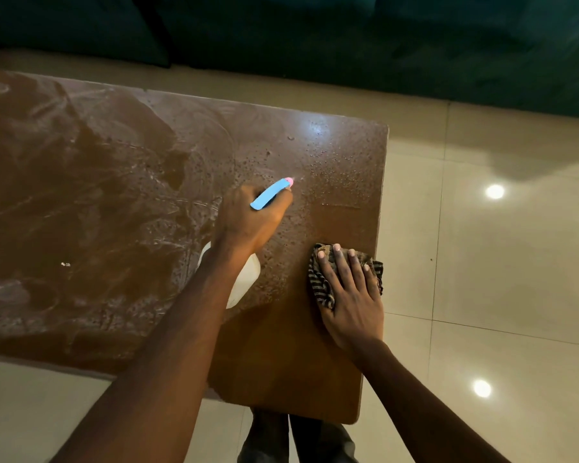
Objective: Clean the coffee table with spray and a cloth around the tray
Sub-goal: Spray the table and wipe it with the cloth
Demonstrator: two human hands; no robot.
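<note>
Worktop [114, 195]: brown, smeared at left.
Left hand [248, 222]: fingers clenched round the spray bottle [268, 196] at centre frame, nozzle aimed upper right.
Right hand [351, 295]: fingers flat, pressing the striped cloth [321, 285] by the right edge.
Droplets [331, 175]: beaded upper right.
I judge overspray could wet the tiled floor [482, 262] beyond that edge.

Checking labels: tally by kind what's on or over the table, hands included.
spray bottle: 1
cloth: 1
hands: 2 (left hand, right hand)
Total: 4
</note>
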